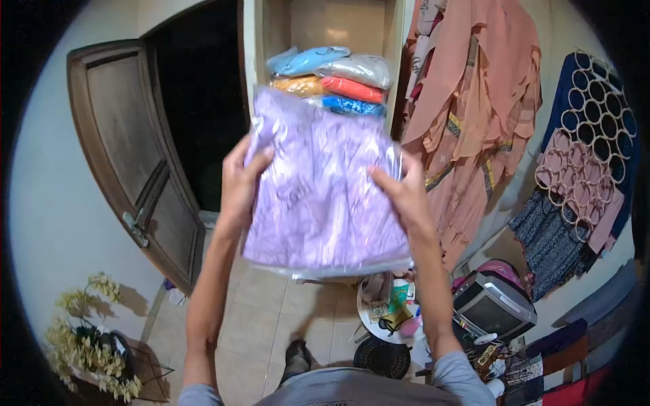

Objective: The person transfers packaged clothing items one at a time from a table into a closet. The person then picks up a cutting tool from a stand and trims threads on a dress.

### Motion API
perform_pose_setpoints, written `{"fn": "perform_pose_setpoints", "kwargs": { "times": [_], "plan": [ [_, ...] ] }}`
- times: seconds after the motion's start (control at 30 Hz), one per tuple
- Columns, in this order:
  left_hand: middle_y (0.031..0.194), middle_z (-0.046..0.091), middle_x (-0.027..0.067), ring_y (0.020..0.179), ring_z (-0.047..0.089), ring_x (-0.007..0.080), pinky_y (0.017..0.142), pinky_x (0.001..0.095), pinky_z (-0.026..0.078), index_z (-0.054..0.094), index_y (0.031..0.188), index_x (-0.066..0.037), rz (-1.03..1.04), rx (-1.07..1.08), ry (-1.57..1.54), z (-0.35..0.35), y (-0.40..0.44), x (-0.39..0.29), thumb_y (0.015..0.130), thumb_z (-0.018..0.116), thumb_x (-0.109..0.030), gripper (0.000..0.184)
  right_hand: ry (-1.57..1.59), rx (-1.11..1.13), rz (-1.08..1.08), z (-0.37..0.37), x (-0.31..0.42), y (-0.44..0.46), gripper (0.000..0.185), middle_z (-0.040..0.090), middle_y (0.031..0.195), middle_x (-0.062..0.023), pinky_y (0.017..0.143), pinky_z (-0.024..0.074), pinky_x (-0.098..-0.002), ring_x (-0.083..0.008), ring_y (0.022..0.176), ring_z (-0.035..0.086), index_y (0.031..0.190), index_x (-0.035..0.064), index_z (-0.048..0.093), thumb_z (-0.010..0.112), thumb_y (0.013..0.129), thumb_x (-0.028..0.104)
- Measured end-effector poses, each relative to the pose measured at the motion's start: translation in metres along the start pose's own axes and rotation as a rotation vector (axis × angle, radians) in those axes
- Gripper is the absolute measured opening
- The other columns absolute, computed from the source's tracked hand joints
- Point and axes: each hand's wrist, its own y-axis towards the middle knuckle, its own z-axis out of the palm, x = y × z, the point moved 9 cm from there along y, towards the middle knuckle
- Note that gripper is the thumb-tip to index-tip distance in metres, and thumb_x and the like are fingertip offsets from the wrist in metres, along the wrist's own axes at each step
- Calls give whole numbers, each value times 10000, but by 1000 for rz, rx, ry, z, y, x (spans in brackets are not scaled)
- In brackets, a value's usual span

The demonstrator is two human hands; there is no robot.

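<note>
Held up in front of me is a folded lilac garment in a clear plastic bag (pixel 321 189). My left hand (pixel 242 179) grips its left edge, thumb on the front and fingers behind. On the opposite edge, my right hand (pixel 406 193) pinches it the same way. Just beyond, bagged clothes lie stacked in an open cupboard (pixel 338 24): a light blue pack (pixel 308 62), a whitish pack (pixel 359 70), an orange pack (pixel 298 85), a red pack (pixel 352 89) and a blue patterned pack (pixel 352 105). The lilac pack hides whatever lies lower in the cupboard.
A wooden door (pixel 128 149) stands ajar at the left, above a flower arrangement (pixel 88 338). Peach garments (pixel 474 115) hang right of the cupboard. Below them are a small television (pixel 497 308), a cluttered round table (pixel 372 314) and a black round stool (pixel 382 356).
</note>
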Motion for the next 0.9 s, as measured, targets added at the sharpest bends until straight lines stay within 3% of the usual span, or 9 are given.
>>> {"fn": "perform_pose_setpoints", "kwargs": {
  "times": [0.3,0.33,0.43,0.6,0.7,0.73,0.83,0.87,0.9],
  "plan": [
    [962,653,101,766,647,137,699,250,530,577,1142,62,122,194,-157,2,257,11,860,577,-39,300,-192,-32,-220,20,26,230,280,633,780,-20,568,450,-208,-71,636,567,1005,-44,626,699,768,87],
    [937,657,102,759,646,139,689,257,531,594,1117,55,123,203,-140,4,287,17,855,577,-30,276,-132,-23,-252,23,27,254,192,603,686,-13,494,421,-222,-75,562,546,901,-21,639,691,767,107],
    [915,661,103,756,647,142,677,255,530,608,1088,51,142,219,-118,15,369,42,846,583,-23,254,-474,-44,-173,6,9,335,116,556,666,20,467,343,-193,-33,536,461,801,9,621,669,802,114],
    [835,658,96,663,619,149,609,303,516,636,1008,36,70,203,-183,43,478,100,827,607,-13,190,-560,-114,-164,-12,-7,432,205,569,580,-9,416,342,-249,-60,459,458,696,-2,646,684,772,184],
    [773,646,104,602,584,152,545,313,488,644,951,44,135,150,-56,55,532,131,819,625,-20,148,-779,-166,-240,-22,-7,476,266,603,604,-90,450,428,-295,-121,516,561,645,-59,624,678,742,183],
    [724,628,111,546,538,156,490,338,452,652,894,40,111,133,-89,60,548,144,810,637,-27,109,-1002,-225,-228,-34,-11,502,367,653,659,-143,575,499,-341,-213,611,642,706,-103,651,689,710,262],
    [888,661,127,720,647,193,634,303,530,636,1005,35,-91,155,41,82,584,190,884,529,-44,180,-1169,-192,-228,-47,-33,545,445,682,769,-212,685,524,-370,-306,762,683,824,-110,666,687,678,310],
    [931,666,172,761,656,260,716,357,541,628,1049,37,-65,210,111,86,611,212,915,489,-152,270,-1310,-239,-142,-50,-39,551,465,660,968,-277,779,521,-377,-347,959,657,943,-93,664,681,672,285],
    [1008,640,191,858,632,290,765,375,524,631,1066,33,-5,139,374,83,616,211,880,520,-225,337,-1434,-314,-184,-45,-46,561,481,660,971,-270,776,515,-392,-346,940,658,974,-93,637,668,683,288]
  ]
}}
